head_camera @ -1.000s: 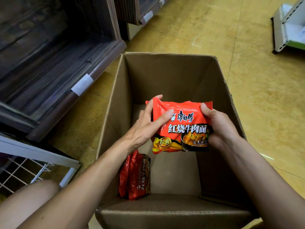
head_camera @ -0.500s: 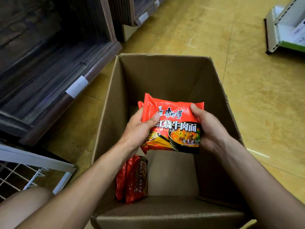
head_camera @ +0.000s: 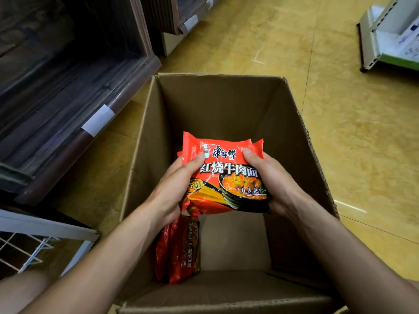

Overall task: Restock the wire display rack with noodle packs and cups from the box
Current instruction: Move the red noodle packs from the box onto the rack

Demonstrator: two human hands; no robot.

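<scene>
L hand (head_camera: 172, 196) & R hand (head_camera: 278, 184) are bare, thumbnails short & plain. L forearm (head_camera: 108, 264) & R forearm (head_camera: 353, 257) are bare right to the frame edge, w/ faint tendon lines near the wrists. Bare leg (head_camera: 20, 288) at lower left, prob. a knee; can't tell for sure.

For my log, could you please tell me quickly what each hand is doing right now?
Left hand: grips the red noodle pack.
Right hand: grips the same red noodle pack.
</scene>
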